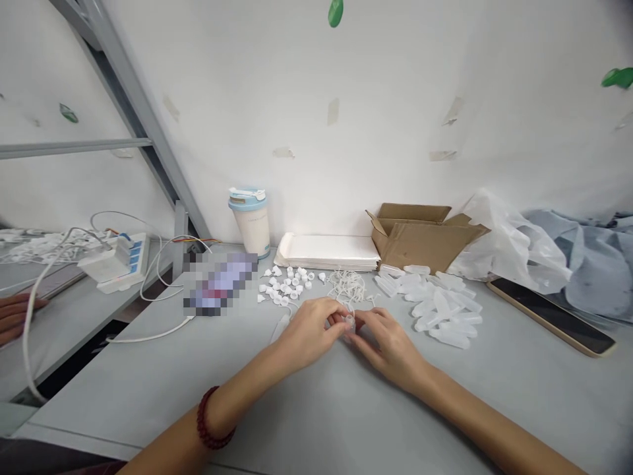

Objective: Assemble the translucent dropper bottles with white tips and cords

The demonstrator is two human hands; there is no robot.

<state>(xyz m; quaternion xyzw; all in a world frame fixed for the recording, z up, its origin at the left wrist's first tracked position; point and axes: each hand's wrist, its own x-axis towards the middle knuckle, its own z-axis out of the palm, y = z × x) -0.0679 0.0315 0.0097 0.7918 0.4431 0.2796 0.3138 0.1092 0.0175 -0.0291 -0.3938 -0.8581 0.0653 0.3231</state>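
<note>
Over the middle of the table both my hands meet at a small clear plastic bottle [350, 322], its round mouth facing up. My left hand [311, 333] has thumb and fingers closed at the bottle's neck, near a thin white cord [352, 306]. My right hand [390, 344] grips the bottle from the other side; part of it is hidden by fingers. Beyond lie a tangle of white cords [347, 285] and, to its left, several white caps [284, 287]. Many translucent soft bottles [448, 307] are heaped to the right. Another translucent bottle [280, 328] lies beside my left hand.
Along the wall stand a lidded cup [251, 224], a white stack of envelopes or sheets [329, 251], an open cardboard box [425, 241] and a plastic bag [509, 247]. A phone [554, 316] lies right. Left are a pixelated object [222, 284], cables, a power strip [123, 264] and another person's hand [17, 318].
</note>
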